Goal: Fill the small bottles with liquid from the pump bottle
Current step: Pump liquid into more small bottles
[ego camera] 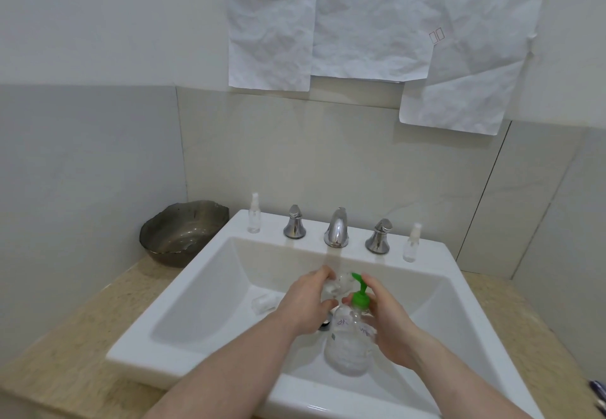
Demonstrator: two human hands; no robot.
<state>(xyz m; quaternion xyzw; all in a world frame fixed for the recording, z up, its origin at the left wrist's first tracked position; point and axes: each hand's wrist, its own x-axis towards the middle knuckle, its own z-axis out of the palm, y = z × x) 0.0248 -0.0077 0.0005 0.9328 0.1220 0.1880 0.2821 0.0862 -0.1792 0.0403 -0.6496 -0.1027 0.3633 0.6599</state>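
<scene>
Left hand: the left hand [306, 300] is grasping a small clear bottle [337, 286], fingers and thumb curling round it, and is holding it over the basin just beside the pump's green spout.
Right hand: the right hand [390, 323] is wrapping round the shoulder of the pump bottle [349, 349], with a finger lying on the green pump head [360, 295] (whether it is pressing down cannot be told).
Pump bottle: it is standing clear-bodied and tilted a little inside the white sink [203, 287], directly below both hands.
Cap piece: a small clear part [264, 302] is lying on the basin slope just left of the left hand.
Spare bottles: one spray bottle [254, 213] is standing on the rim far left of the faucet [337, 228], another [411, 243] far right.
Beyond: a dark bowl [183, 233] is sitting on the counter, well left of the grip.
</scene>
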